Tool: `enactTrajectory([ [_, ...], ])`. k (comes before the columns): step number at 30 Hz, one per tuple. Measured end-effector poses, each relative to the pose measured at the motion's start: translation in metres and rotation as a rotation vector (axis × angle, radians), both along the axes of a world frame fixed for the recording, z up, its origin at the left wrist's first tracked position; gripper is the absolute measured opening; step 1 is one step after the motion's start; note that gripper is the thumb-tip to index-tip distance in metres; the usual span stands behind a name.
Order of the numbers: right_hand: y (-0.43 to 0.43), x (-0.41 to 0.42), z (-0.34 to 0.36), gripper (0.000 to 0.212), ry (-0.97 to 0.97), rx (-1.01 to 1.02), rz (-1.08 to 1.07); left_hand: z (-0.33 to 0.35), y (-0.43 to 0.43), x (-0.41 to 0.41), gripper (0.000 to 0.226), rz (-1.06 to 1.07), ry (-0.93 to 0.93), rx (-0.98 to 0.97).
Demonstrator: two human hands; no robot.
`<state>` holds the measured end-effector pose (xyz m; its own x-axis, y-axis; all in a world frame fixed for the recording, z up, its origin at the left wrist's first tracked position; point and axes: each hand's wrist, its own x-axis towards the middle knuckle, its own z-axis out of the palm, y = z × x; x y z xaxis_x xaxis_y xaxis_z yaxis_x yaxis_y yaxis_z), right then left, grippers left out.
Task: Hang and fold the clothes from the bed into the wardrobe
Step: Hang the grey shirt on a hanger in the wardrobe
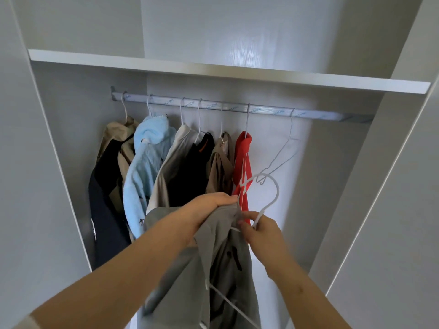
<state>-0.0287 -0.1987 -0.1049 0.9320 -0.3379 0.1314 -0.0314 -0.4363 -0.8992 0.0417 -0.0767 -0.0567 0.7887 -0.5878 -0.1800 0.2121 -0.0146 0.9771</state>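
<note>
I face an open white wardrobe with a metal rail [320,115]. A grey garment [228,276] hangs in front of me on a white wire hanger [273,198]. My left hand [209,205] grips the garment's top near the collar. My right hand [259,226] pinches the hanger's neck just below its hook, which stands free below the rail. The hanger's lower wire shows through the cloth near the bottom of the view.
On the rail hang several garments: beige and black [109,167], light blue [145,167], white, black [190,167], tan, red [243,162]. An empty white hanger [282,157] hangs to their right. A white shelf [213,70] runs above; side panels stand left and right.
</note>
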Motion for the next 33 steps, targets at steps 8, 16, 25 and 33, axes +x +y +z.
enactTrajectory([
  [8,-0.019,-0.004,0.006,0.020,0.023,-0.167,-0.081,0.013,0.021,0.014,0.020,0.166,-0.207,0.133],
  [16,-0.035,-0.015,0.015,0.019,0.067,0.135,-0.152,0.015,0.041,0.031,0.011,0.237,-1.070,0.661],
  [25,-0.001,-0.009,0.000,0.012,0.037,0.137,0.036,0.003,0.007,-0.005,0.035,0.050,-0.808,0.154],
  [33,-0.004,-0.003,0.001,0.022,-0.089,0.168,-0.156,0.014,0.033,-0.010,0.031,-0.149,-0.893,0.182],
])
